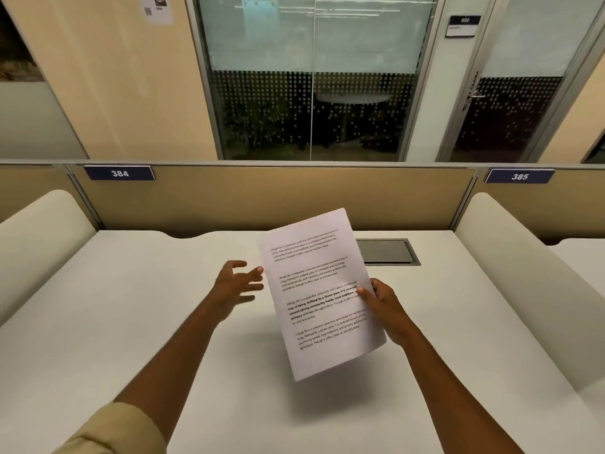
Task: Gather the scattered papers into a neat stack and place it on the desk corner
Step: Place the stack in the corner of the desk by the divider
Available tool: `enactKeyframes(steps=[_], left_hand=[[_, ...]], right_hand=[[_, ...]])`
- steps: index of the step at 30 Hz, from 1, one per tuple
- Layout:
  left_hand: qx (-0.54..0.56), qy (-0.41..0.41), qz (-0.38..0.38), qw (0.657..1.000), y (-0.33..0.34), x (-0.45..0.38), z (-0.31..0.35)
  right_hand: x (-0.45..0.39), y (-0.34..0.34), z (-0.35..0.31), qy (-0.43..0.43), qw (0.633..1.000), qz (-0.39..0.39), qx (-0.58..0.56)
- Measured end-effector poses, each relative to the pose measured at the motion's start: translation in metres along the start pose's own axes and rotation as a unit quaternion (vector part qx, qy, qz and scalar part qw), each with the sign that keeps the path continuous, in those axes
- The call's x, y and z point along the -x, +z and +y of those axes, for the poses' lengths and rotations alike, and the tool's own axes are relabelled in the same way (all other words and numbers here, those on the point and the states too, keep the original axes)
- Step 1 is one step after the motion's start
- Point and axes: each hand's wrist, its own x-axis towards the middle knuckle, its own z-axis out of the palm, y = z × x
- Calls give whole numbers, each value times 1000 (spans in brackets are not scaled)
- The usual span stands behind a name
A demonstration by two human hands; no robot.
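Holding the printed papers (322,296) clear of the white desk (131,322), the right hand (386,309) pinches their right edge, thumb lying on the printed face and fingers hidden behind. The sheets hang tilted, top leaning left, above the middle of the desk and in front of the grey cable hatch (386,252). The left hand (237,283) is spread, fingers straight and apart, fingertips just beside the papers' left edge; whether they touch cannot be told, and it holds nothing. No loose sheets show elsewhere on the desk, so gathering appears done and the squaring step seems in hand. How many sheets are held cannot be told. The next move likely calls for the left hand to close on the free edge, the edges to be tapped level, and the stack carried to a desk corner near the beige partition (262,198).
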Motion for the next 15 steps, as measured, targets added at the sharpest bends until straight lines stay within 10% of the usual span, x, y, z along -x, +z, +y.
enactKeyframes(steps=[6, 15], left_hand=[[69, -14, -68, 995, 48, 31, -52], [-28, -31, 35, 999, 61, 41, -82]], right_hand=[[1, 23, 16, 31, 995, 43, -85], [4, 48, 39, 65, 995, 47, -63]])
